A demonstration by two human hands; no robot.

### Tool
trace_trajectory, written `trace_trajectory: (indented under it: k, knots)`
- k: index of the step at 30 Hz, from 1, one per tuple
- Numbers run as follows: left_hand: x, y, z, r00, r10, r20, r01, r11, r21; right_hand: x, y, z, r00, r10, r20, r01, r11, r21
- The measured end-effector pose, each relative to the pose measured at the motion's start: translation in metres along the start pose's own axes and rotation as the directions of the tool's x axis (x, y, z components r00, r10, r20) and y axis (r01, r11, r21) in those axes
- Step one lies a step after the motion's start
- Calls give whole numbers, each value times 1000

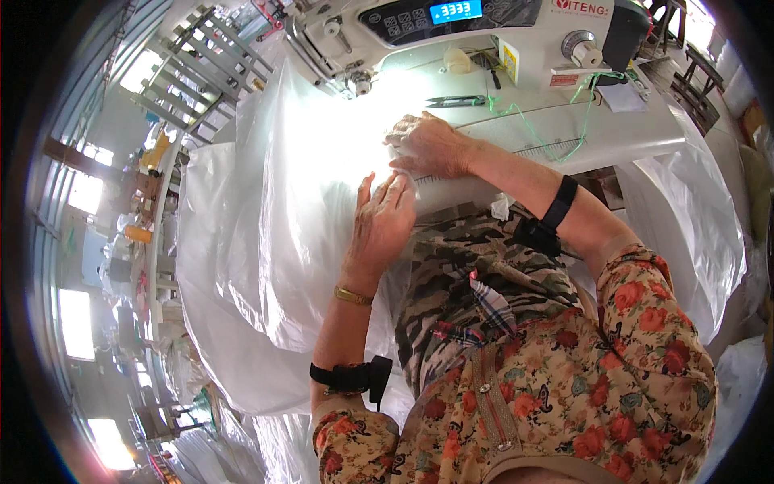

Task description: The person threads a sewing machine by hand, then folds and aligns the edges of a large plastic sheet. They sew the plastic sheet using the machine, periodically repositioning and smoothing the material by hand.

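fabric: white plastic sheet [266,242], runs up-left toward needle [360,83]
left hand [383,222]: flat, fingers extended, pressing sheet
right hand [427,145]: nearer needle, flat on sheet, released

Bright windows [76,323] along the left wall, wooden chairs [693,89] at upper right, daylight throughout.

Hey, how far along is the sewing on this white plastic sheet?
Done: cannot tell; no finished seam shows. In hand: left hand and right hand press flat on the translucent white plastic sheet beside the white sewing machine. Left: most of the sheet hangs off the table.
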State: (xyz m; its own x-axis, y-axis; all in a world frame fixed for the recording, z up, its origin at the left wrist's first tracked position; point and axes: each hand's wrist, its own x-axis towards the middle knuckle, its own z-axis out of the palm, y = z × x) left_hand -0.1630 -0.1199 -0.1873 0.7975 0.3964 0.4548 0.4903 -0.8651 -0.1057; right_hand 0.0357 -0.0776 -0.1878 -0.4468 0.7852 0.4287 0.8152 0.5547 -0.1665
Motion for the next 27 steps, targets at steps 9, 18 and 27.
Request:
trace_trajectory:
  k: [9,18,27]
  knots:
    - [-2,-19,-16,999,-1,-32,-4,986,-169,10,-1,-2,989,35,144,-32,999,-20]
    - [6,-41,-13,997,-70,-9,67,975,-214,18,-3,-7,956,82,282,-81,997,-14]
    - [32,-62,4,990,-144,1,142,977,-162,22,6,12,982,89,166,-103,991,80]
